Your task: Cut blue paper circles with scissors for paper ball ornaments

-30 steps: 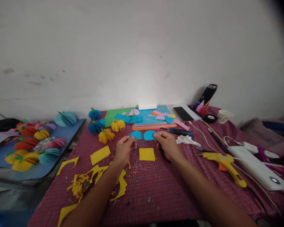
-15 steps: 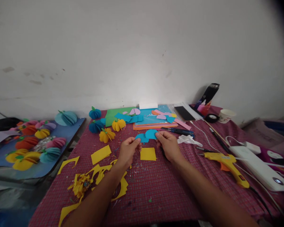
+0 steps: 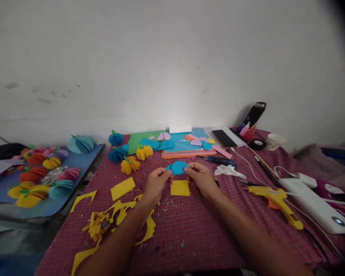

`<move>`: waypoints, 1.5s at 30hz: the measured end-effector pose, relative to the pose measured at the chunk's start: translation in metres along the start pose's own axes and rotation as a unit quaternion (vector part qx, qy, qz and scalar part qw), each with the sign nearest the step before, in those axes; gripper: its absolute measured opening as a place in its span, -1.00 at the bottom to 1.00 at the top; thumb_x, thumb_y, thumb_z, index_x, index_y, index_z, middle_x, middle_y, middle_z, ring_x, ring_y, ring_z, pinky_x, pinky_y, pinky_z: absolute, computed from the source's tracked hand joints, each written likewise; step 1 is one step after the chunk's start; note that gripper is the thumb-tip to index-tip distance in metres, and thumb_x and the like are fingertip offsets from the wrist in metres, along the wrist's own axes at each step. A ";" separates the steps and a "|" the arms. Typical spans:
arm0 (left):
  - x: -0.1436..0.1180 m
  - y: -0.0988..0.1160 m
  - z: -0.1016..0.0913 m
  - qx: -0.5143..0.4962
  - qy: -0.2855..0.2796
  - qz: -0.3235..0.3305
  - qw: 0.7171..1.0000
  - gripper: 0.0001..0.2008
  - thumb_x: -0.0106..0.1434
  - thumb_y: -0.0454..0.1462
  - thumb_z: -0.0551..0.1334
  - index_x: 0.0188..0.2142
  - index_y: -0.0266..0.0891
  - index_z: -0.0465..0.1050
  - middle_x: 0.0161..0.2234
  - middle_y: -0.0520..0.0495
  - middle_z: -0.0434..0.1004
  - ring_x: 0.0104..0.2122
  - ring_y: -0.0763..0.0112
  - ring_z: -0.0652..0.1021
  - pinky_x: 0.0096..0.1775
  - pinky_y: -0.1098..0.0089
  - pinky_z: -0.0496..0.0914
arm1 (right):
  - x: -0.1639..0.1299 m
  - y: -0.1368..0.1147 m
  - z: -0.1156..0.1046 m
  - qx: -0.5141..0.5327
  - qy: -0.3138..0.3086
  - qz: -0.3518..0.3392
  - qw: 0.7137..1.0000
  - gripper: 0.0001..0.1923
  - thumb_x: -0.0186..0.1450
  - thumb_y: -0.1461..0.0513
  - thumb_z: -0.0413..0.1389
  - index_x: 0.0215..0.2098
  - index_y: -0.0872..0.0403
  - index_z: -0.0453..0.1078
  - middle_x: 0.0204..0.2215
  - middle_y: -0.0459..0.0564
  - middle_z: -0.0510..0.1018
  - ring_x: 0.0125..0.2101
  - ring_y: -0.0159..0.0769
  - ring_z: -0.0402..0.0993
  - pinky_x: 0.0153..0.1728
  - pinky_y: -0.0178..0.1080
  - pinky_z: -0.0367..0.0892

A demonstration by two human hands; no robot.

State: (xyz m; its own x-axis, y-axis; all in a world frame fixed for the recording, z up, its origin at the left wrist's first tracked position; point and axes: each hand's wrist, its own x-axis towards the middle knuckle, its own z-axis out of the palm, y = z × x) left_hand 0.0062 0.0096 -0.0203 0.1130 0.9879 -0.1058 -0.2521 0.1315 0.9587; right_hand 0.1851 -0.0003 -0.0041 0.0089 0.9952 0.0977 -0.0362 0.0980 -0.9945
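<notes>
Yellow paper scraps [image 3: 123, 214] litter the near left of the red checked cloth [image 3: 189, 230]. Just beyond a yellow paper square [image 3: 180, 188], my left hand [image 3: 156, 184] and right hand [image 3: 201, 178] pinch overlapping blue paper half-circles [image 3: 177, 167] from either side. Farther off lies a stack of coloured paper sheets [image 3: 186, 147].

My work table [image 3: 207, 245] stood against a plain white wall [image 3: 172, 57], which bore a few small dark scuffs and smudges on its left part. A red-checked cloth [image 3: 189, 226] covered the table. To my left, lower and just beside it, was a second surface topped with a blue board [image 3: 74, 161]. Light was soft and even, brightest on the wall just above the table's far edge. The upper right corner of the view was dark. No window showed, and the floor was hidden.
</notes>
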 end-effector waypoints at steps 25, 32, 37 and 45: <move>0.002 0.023 -0.008 -0.005 0.010 0.067 0.998 -0.62 0.15 -0.03 0.27 -0.20 -0.28 0.48 -0.34 -0.09 0.53 -0.46 0.44 0.51 -0.39 0.39 0.40 | -0.001 -0.002 -0.007 0.012 -0.060 0.028 0.998 -0.76 0.14 0.12 0.25 -0.44 0.08 0.33 -0.65 -0.21 0.37 -0.65 -0.46 0.24 -0.60 -0.37 0.14; -0.004 0.018 -0.005 0.164 -0.093 0.054 0.981 -0.71 0.15 -0.07 0.27 -0.37 -0.29 0.51 -0.52 0.00 0.47 -0.52 0.48 0.43 -0.44 0.47 0.30 | -0.006 -0.004 0.002 -0.050 -0.080 0.049 0.994 -0.75 0.12 0.11 0.24 -0.45 0.08 0.31 -0.67 -0.22 0.36 -0.67 -0.46 0.22 -0.63 -0.39 0.11; -0.002 0.016 -0.007 0.177 -0.096 0.064 0.978 -0.71 0.17 -0.08 0.24 -0.37 -0.29 0.52 -0.50 -0.01 0.47 -0.49 0.48 0.41 -0.42 0.46 0.28 | -0.005 -0.004 -0.003 -0.068 -0.100 0.031 0.992 -0.74 0.20 0.06 0.17 -0.43 0.08 0.35 -0.65 -0.20 0.35 -0.65 -0.45 0.23 -0.61 -0.38 0.13; -0.004 0.022 -0.003 0.187 -0.109 0.062 0.974 -0.75 0.16 -0.12 0.25 -0.39 -0.27 0.55 -0.51 -0.03 0.48 -0.49 0.44 0.44 -0.41 0.46 0.30 | -0.004 -0.008 -0.005 -0.163 -0.106 -0.031 0.980 -0.78 0.24 0.11 0.12 -0.43 0.09 0.42 -0.57 -0.13 0.40 -0.55 -0.40 0.26 -0.54 -0.36 0.17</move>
State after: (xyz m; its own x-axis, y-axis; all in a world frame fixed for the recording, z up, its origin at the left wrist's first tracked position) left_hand -0.0026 0.0084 0.0007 0.3164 0.9479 0.0365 0.0868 -0.0672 0.9940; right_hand 0.1902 -0.0050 0.0037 -0.2084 0.9695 0.1288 0.2796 0.1853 -0.9421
